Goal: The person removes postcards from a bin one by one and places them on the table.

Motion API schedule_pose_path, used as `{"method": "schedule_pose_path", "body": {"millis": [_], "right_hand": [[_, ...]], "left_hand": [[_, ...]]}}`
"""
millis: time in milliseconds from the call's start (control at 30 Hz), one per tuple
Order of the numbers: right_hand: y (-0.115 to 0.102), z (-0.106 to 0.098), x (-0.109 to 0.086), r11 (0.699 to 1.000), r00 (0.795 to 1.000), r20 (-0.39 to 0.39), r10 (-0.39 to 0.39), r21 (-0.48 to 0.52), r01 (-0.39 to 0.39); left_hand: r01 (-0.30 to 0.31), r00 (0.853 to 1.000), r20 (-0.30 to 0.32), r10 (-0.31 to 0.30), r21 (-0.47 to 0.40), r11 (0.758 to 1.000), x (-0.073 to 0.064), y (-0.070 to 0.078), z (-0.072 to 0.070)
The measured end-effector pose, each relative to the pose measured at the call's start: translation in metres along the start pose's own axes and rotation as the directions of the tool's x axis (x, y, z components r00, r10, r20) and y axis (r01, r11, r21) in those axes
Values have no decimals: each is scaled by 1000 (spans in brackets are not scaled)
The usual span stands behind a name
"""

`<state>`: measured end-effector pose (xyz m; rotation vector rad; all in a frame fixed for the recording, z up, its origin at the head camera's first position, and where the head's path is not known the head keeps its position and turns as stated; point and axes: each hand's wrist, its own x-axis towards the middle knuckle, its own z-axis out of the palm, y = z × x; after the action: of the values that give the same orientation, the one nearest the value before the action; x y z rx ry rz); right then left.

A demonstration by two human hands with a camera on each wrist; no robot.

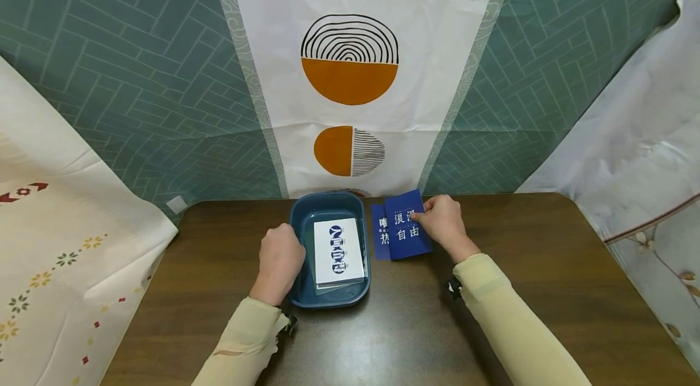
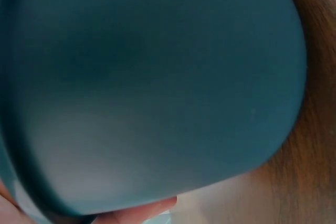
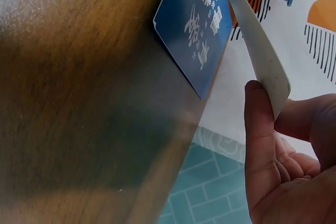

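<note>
Our right hand (image 1: 444, 222) pinched a blue card (image 1: 407, 246) by its right edge, tilted beside the tray (image 1: 330, 303), while our left hand (image 1: 281, 255) curled round the tray's rim. We judged the card light, stiffish, creasable, best held by edges.

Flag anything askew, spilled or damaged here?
No spill visible. Card stack in the tray is askew: its near edges don't line up. Left sleeve shows a slit-like mark near the cuff, possibly a tear; can't confirm.
</note>
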<state>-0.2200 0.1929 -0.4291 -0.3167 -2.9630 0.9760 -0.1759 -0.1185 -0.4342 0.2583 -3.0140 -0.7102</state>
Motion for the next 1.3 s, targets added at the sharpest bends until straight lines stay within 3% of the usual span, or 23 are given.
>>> {"method": "schedule_pose_path", "body": {"millis": [800,1100,1300], "right_hand": [[12,25,10,997,1000,15,-4,-81,6],[17,30,11,990,999,28,21,-142,-16],[16,31,9,984,999,37,14,-176,-7]], "left_hand": [[-11,1000,-1,11,12,1000,0,0,1],[-19,999,-28,20,25,999,-1,0,1],[-16,1000,-14,16,49,999,0,0,2]]}}
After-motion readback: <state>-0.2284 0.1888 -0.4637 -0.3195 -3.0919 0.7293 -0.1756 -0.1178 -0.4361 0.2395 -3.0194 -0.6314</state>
